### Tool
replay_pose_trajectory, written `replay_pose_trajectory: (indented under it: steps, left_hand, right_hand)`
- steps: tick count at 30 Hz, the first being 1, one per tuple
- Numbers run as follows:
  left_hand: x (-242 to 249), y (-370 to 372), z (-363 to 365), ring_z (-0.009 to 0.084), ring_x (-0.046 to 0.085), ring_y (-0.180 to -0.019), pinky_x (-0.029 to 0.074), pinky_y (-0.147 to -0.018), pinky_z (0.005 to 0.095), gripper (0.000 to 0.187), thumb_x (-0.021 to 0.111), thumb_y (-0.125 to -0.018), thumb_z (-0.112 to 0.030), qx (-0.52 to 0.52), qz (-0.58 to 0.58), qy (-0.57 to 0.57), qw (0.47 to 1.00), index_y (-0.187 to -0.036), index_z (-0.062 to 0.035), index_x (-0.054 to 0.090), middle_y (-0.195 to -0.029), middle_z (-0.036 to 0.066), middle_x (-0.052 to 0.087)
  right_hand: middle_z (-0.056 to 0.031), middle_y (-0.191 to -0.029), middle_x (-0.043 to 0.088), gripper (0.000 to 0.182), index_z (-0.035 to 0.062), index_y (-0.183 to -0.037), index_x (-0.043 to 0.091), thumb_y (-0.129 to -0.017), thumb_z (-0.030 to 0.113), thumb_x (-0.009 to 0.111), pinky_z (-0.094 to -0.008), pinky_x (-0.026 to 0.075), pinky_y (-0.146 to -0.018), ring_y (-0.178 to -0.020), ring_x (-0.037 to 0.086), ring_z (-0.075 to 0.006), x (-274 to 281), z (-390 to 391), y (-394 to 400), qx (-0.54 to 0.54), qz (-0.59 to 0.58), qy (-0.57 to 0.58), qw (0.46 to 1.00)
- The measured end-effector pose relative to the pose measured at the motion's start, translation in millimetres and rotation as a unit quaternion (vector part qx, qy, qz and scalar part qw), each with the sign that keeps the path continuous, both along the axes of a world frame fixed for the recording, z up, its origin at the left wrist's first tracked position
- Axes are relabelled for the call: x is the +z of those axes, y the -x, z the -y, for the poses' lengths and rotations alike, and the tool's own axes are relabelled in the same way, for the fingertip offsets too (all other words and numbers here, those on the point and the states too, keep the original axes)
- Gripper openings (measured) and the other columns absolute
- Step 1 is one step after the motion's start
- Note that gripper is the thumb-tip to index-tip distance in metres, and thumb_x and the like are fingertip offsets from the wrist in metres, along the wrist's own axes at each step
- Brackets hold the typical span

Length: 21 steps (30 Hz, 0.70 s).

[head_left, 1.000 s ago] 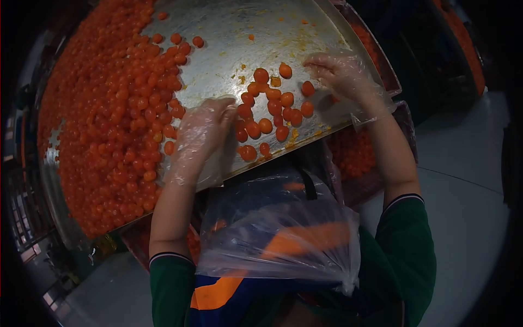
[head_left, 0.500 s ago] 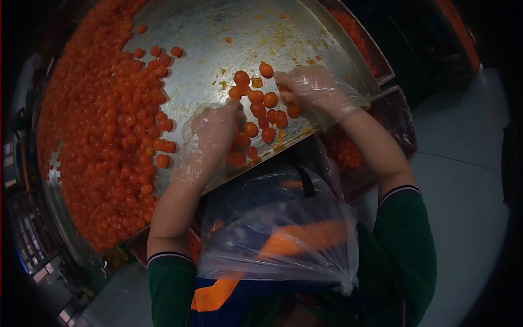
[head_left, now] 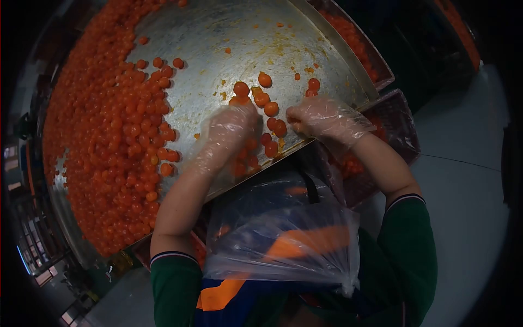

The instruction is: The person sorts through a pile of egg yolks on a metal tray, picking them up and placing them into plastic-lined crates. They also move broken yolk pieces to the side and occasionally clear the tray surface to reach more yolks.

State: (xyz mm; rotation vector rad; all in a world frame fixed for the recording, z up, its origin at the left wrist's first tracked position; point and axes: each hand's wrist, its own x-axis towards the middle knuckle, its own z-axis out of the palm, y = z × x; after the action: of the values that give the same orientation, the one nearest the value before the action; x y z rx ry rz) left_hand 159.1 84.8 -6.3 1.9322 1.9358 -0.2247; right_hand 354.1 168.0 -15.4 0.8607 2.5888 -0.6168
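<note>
Loose orange balls that look like egg yolks (head_left: 271,109) lie between my hands on a metal tray (head_left: 212,73). My left hand (head_left: 234,128), in a clear plastic glove, is curled over several yolks near the tray's front edge. Its fingertips are hidden, so what they hold cannot be made out. On the other side, my gloved right hand (head_left: 322,117) is closed with fingers bent towards the yolks. Whatever it grips does not show. Just beyond it sit a couple of yolks (head_left: 313,86).
A large heap of yolks (head_left: 120,147) covers the tray's left side. Yellow smears mark the metal. A crate (head_left: 400,117) with yolks stands below the tray at right, another crate (head_left: 354,41) behind it. My clear plastic apron (head_left: 283,234) reaches the tray edge.
My left hand has shifted right, over the yolks. My right hand has come down towards the tray's front edge, and yolks now show beyond it. Several yolks between the hands have changed position.
</note>
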Motion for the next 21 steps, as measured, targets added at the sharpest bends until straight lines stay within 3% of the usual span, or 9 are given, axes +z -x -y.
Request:
replay_pose_trajectory:
  steps: [3, 5, 7, 9, 11, 15, 17, 19, 21]
  left_hand:
    - [0, 28, -22, 0.0269, 0.066, -0.089, 0.052, -0.085, 0.0392, 0.021, 0.052, -0.093, -0.015, 0.036, 0.009, -0.163, 0.986, -0.109, -0.0055, 0.062, -0.098, 0.013, 0.069]
    - [-16, 37, -39, 0.0271, 0.066, -0.092, 0.051, -0.085, 0.0392, 0.025, 0.055, -0.092, -0.021, 0.066, 0.063, -0.169, 0.981, -0.112, -0.0082, 0.063, -0.102, 0.012, 0.069]
    - [-22, 34, -52, 0.0280, 0.066, -0.092, 0.050, -0.083, 0.0401, 0.028, 0.057, -0.090, -0.026, 0.072, 0.056, -0.040, 0.995, -0.112, -0.0107, 0.064, -0.101, 0.012, 0.069]
    - [-28, 41, -61, 0.0290, 0.066, -0.093, 0.050, -0.082, 0.0406, 0.030, 0.059, -0.088, -0.030, 0.067, 0.046, -0.021, 0.996, -0.110, -0.0120, 0.065, -0.101, 0.013, 0.069]
    - [-37, 48, -60, 0.0300, 0.065, -0.092, 0.050, -0.082, 0.0409, 0.030, 0.060, -0.085, -0.033, 0.076, 0.057, -0.048, 0.994, -0.104, -0.0108, 0.067, -0.098, 0.015, 0.069]
    - [-10, 64, -32, 0.0307, 0.066, -0.090, 0.050, -0.081, 0.0406, 0.031, 0.058, -0.087, -0.031, 0.136, 0.125, -0.070, 0.980, -0.106, -0.0075, 0.066, -0.097, 0.016, 0.069]
    - [-5, 70, -14, 0.0225, 0.065, -0.074, 0.051, -0.070, 0.0349, 0.032, 0.056, -0.092, -0.027, 0.164, 0.172, -0.122, 0.964, -0.108, -0.0004, 0.065, -0.085, 0.014, 0.069]
    - [-1, 66, 4, 0.0160, 0.060, -0.064, 0.048, -0.057, 0.0290, 0.029, 0.057, -0.093, -0.027, 0.326, 0.423, -0.042, 0.845, -0.104, -0.0006, 0.063, -0.072, 0.005, 0.062]
    - [-16, 65, 12, 0.0204, 0.064, -0.073, 0.046, -0.048, 0.0262, 0.022, 0.052, -0.096, -0.024, 0.451, 0.660, 0.058, 0.598, -0.105, -0.0047, 0.056, -0.084, 0.010, 0.063]
  right_hand:
    - [-0.0115, -0.095, 0.067, 0.024, 0.0111, -0.102, 0.065, -0.085, 0.027, 0.062, -0.0415, 0.050, -0.082, -0.090, 0.064, -0.0300, 1, -12, -2, -0.044, -0.076, 0.003, 0.996]
    - [-0.0114, -0.096, 0.067, 0.022, 0.0108, -0.101, 0.066, -0.086, 0.026, 0.060, -0.0405, 0.049, -0.085, -0.091, 0.064, -0.0290, 8, -14, 10, -0.079, -0.101, 0.017, 0.992]
    - [-0.0101, -0.093, 0.067, 0.017, 0.0113, -0.099, 0.066, -0.085, 0.020, 0.061, -0.0409, 0.050, -0.080, -0.091, 0.064, -0.0277, -6, -15, 28, -0.029, -0.276, -0.078, 0.957]
    - [-0.0085, -0.095, 0.066, 0.016, 0.0122, -0.099, 0.065, -0.084, 0.018, 0.061, -0.0412, 0.050, -0.079, -0.091, 0.064, -0.0263, 3, -5, 46, -0.024, -0.268, -0.104, 0.957]
    - [-0.0083, -0.097, 0.066, 0.016, 0.0115, -0.098, 0.062, -0.084, 0.019, 0.061, -0.0415, 0.050, -0.078, -0.092, 0.064, -0.0268, 6, -2, 61, -0.025, -0.063, -0.007, 0.998]
    - [-0.0094, -0.098, 0.065, 0.014, 0.0099, -0.095, 0.060, -0.082, 0.015, 0.060, -0.0412, 0.050, -0.076, -0.090, 0.064, -0.0284, -1, -13, 59, -0.050, -0.034, 0.028, 0.998]
    - [-0.0093, -0.089, 0.065, 0.013, 0.0081, -0.094, 0.060, -0.084, 0.016, 0.061, -0.0391, 0.050, -0.073, -0.081, 0.064, -0.0237, -4, -19, 60, -0.116, -0.099, 0.088, 0.984]
    - [-0.0070, -0.084, 0.065, 0.012, 0.0104, -0.097, 0.063, -0.088, 0.018, 0.060, -0.0353, 0.052, -0.066, -0.074, 0.061, -0.0168, -11, -32, 63, -0.249, -0.209, 0.256, 0.910]
    - [-0.0054, -0.084, 0.063, 0.012, 0.0120, -0.100, 0.062, -0.090, 0.019, 0.059, -0.0349, 0.051, -0.064, -0.073, 0.060, -0.0148, -13, -30, 75, -0.374, -0.397, 0.442, 0.713]
